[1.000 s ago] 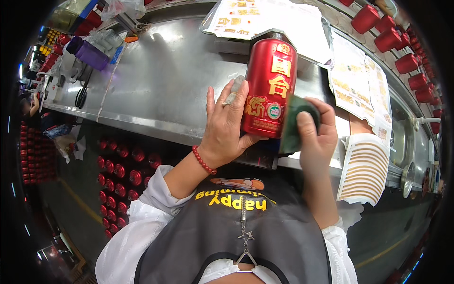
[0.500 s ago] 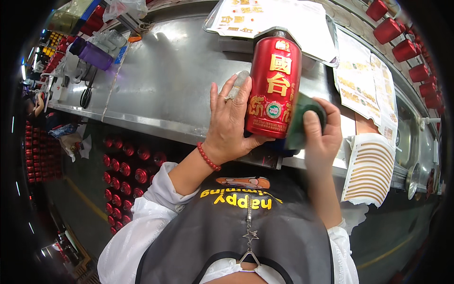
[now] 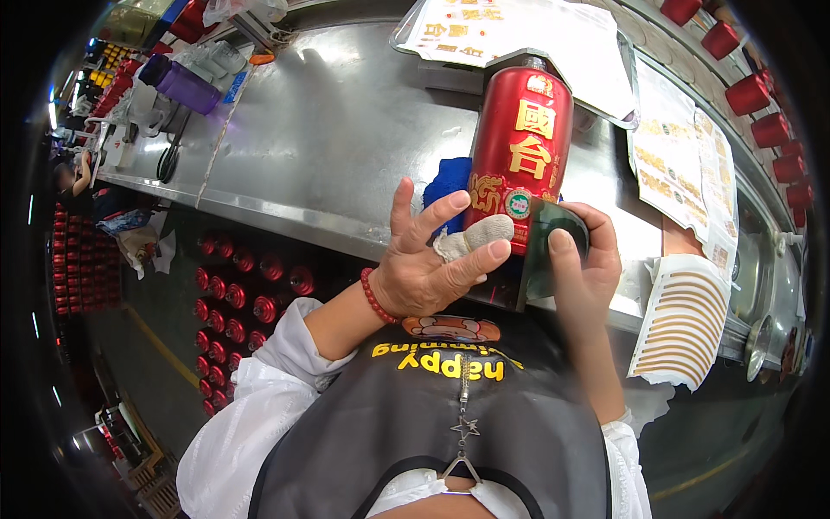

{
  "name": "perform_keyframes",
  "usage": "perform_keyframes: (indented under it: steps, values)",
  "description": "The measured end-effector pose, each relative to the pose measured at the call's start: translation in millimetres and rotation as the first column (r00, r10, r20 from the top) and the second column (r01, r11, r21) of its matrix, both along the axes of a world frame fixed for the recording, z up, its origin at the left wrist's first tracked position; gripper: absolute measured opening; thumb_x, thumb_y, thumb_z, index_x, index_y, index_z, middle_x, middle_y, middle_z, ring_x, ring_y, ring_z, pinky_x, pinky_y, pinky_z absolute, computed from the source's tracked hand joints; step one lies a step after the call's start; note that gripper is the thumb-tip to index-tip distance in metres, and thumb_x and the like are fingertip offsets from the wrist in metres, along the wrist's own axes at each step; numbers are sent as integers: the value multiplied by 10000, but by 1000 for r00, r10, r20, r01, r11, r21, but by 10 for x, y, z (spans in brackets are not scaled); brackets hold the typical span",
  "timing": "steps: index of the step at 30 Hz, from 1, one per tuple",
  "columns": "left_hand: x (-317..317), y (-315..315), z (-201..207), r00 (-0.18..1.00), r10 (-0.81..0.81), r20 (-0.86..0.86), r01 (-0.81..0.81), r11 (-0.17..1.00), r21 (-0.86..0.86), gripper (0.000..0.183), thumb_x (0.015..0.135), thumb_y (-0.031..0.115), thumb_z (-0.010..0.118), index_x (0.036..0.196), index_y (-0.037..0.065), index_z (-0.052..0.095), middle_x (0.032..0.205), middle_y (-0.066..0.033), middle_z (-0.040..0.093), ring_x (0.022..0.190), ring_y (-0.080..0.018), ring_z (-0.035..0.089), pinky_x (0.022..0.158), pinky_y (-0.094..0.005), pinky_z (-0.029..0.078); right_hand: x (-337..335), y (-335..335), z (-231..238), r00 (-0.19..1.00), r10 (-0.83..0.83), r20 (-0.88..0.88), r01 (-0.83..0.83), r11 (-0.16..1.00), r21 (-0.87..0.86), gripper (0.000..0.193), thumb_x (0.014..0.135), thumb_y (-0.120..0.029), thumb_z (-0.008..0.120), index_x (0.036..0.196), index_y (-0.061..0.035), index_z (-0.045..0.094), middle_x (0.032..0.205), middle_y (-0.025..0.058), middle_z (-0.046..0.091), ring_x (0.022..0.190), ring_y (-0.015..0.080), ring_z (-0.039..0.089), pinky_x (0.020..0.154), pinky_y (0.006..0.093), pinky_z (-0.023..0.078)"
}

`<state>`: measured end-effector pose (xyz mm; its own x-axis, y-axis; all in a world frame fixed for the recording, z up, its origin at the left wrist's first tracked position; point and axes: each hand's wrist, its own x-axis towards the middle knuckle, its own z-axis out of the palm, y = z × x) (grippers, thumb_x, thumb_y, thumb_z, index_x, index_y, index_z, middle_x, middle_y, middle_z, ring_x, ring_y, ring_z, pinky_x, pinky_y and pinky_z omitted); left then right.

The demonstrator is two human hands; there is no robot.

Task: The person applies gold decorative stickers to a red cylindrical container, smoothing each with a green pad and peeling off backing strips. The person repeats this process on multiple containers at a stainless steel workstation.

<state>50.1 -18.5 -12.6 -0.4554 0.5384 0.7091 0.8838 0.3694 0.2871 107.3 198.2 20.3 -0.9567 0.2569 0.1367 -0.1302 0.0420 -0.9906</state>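
A glossy red bottle (image 3: 523, 125) with raised gold lettering and a small green-and-white round emblem lies tilted in a dark holder on the metal bench, its neck pointing away from me. My left hand (image 3: 424, 268) is spread beside the bottle's lower left; one finger wears a whitish cloth finger cover, partly in front of the bottle's base. In my right hand (image 3: 590, 259) a dark green, see-through flat scraper (image 3: 546, 242) is pinched between thumb and fingers, against the bottle's lower right side. A blue cloth (image 3: 443, 180) shows left of the bottle.
Sheets of gold lettering stickers (image 3: 519, 39) lie behind the bottle, and more sheets (image 3: 670, 147) are at right. A strip sheet of gold curved bands (image 3: 679, 320) hangs over the bench edge. Left stands a purple bottle (image 3: 180, 85). Red bottles (image 3: 235, 294) fill the floor below.
My left hand has come off the bottle's left side and moved down toward its base, fingers spreading. The scraper stays in my right hand at the bottle's lower right. The blue cloth now shows.
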Motion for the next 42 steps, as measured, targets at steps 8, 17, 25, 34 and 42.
perform_keyframes:
  steps: [8, 17, 25, 34, 42]
  values:
    - [-110, -37, 180, 992, -7, -127, -9, 992, -127, 449, 861, 196, 698, 1296, 292, 645, 1163, 106, 689, 1320, -176, 462, 1238, -541, 94, 2, 129, -117, 998, -64, 29, 68, 981, -181, 293, 959, -118, 654, 1202, 16, 561, 1062, 51, 633, 950, 106, 580, 865, 247, 476]
    - [-646, 271, 645, 962, -273, 12, 268, 934, -237, 607, 1005, 611, 332, 1366, 214, 615, 1045, 49, 719, 1315, -216, 447, 1239, -538, -13, -73, 249, -2, 994, -77, -72, 75, 997, -28, 307, 950, -94, 666, 1221, 18, 572, 1086, 51, 617, 986, 107, 571, 892, 245, 459]
    - [-1351, 469, 561, 964, -265, 34, 266, 962, -56, 518, 1016, 566, 390, 1355, 255, 630, 836, 24, 712, 1237, -176, 515, 1242, -483, -40, -114, 236, -22, 999, -45, -28, 42, 994, -103, 321, 946, -102, 670, 1223, 24, 567, 1090, 58, 611, 985, 105, 569, 894, 243, 457]
    - [-1422, 615, 580, 962, -264, 69, 266, 963, -30, 565, 1019, 563, 416, 1253, 138, 705, 1140, -6, 716, 1169, -211, 525, 1223, -458, 84, 61, 340, -14, 996, -65, 58, 69, 995, -69, 300, 960, -119, 654, 1223, 1, 571, 1039, 20, 625, 921, 69, 566, 826, 219, 464]
    - [-892, 499, 614, 984, -172, -48, 164, 976, -145, 550, 1043, 500, 402, 1276, 87, 681, 1191, -39, 711, 1272, -255, 471, 1205, -460, 119, 783, 1535, 102, 945, -222, -240, 324, 727, 605, 328, 844, 159, 462, 1065, 37, 671, 1413, 190, 556, 1242, 285, 593, 927, 338, 545]
